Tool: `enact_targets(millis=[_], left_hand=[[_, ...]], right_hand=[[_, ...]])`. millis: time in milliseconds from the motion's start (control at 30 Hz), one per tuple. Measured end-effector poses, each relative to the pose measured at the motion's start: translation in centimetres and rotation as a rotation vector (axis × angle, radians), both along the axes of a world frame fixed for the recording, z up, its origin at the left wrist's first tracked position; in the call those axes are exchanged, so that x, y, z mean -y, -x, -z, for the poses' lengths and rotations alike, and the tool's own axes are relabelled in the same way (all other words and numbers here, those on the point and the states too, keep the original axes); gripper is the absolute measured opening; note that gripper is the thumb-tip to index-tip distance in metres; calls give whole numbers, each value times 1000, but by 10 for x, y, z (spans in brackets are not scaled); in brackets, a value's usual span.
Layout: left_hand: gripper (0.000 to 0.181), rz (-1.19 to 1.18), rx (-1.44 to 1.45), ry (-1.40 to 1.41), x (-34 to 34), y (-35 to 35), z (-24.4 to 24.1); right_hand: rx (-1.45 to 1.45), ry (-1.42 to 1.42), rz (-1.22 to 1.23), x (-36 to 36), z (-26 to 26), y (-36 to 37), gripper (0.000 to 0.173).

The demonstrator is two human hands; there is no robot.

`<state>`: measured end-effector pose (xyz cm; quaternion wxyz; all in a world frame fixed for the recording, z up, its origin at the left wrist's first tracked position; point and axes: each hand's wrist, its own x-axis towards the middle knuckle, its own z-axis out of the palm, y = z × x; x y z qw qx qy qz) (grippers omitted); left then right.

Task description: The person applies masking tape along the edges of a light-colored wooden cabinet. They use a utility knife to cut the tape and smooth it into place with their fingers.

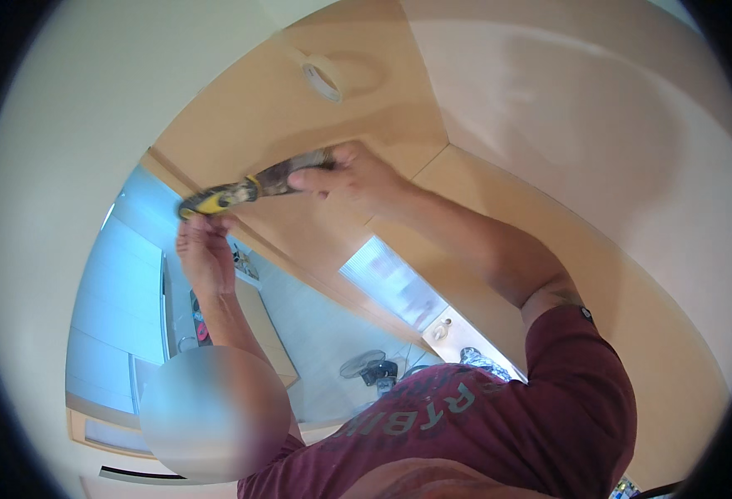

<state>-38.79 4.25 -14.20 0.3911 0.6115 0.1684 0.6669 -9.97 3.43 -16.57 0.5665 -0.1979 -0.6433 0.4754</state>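
A putty knife (257, 181) with a yellow-and-black handle and a stained blade spans the space between both hands. My right hand (347, 171) pinches it at the blade end, fingers over one side and thumb on the other. At the other end, the fingertips of my left hand (207, 246) grip the handle's butt, slightly blurred. Above the hands, a roll of masking tape (322, 78) hangs by a strip against a wood-coloured panel (235, 118).
Wood-coloured panels meet a pale surface (559, 106) at the right. Lower down are a ribbed translucent panel (397, 280), a fan (366, 365) on the floor and pale cabinets (116, 293). A round blur covers part of the lower left.
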Motion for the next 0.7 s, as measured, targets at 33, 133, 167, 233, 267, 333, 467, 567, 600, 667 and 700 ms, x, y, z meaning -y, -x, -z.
enact_targets(millis=[33, 133, 167, 233, 267, 333, 467, 567, 600, 667, 700], left_hand=[[23, 129, 115, -72, 8, -13, -13], [41, -236, -370, -97, 20, -66, -19], [40, -277, -416, -100, 16, -67, -25], [39, -350, -509, -115, -2, -73, -45], [36, -366, -407, -135, -10, -79, -66], [36, -501, -455, -247, -34, -89, -112], [40, -625, -771, -535, -100, -98, -165], [33, -645, -798, -669, -99, -132, -164], [26, -612, -778, -738, -102, -141, -161], [24, -655, -903, -746, -101, -148, -162], [23, -678, -967, -749, -101, -151, -162]], right_hand=[[-113, 21, -49, -3, 7, 17, 27], [-392, 77, -120, -5, 11, 64, 28], [-408, 51, -80, -5, 8, 67, 25], [-443, -8, 10, -3, -11, 63, 21], [-333, -124, 244, -19, -9, 52, 17], [-157, -626, 901, -42, -7, 9, 31], [-45, -663, 1391, -66, -33, -39, 42], [101, -453, 1133, -71, -37, -46, 47], [150, -350, 985, -69, -40, -49, 49], [155, -384, 960, -75, -41, -47, 51], [157, -401, 945, -76, -43, -46, 52]])
